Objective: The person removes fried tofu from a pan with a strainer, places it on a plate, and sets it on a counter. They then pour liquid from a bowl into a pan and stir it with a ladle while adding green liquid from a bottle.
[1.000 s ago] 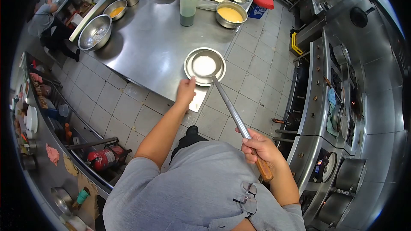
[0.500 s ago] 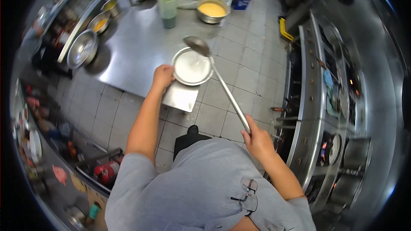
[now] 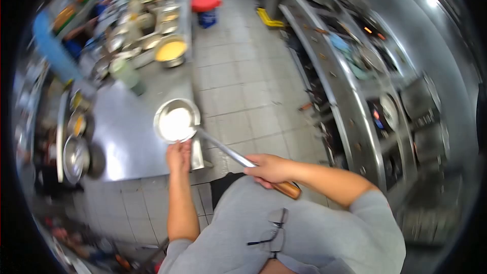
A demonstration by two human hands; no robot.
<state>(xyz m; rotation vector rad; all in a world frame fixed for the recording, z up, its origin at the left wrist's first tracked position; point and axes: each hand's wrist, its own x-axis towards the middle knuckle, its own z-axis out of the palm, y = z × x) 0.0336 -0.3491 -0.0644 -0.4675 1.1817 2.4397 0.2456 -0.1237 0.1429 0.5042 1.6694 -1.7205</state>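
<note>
My left hand (image 3: 178, 156) grips the near rim of a round metal bowl (image 3: 159, 116) with white contents, at the right edge of the steel table. My right hand (image 3: 269, 168) is wrapped round the shaft of a long ladle (image 3: 223, 147), its wooden handle end showing behind my fingers. The ladle's shaft runs up and left to the bowl's right rim. Its head lies over or in the bowl and cannot be made out clearly, as the view is blurred. A squeeze bottle (image 3: 128, 77) with green contents stands beyond the bowl.
A pan of yellow liquid (image 3: 171, 50) stands farther along the steel table (image 3: 119, 137). Metal bowls (image 3: 76, 160) line its left side. On the right runs a stove (image 3: 350, 122) with lit burners. A red-lidded bucket (image 3: 206, 7) stands on the tiled floor.
The view has swung right, so the table appears farther left. My right hand has moved up the ladle's shaft, and the ladle head has dropped to the bowl. My left hand stays on the rim.
</note>
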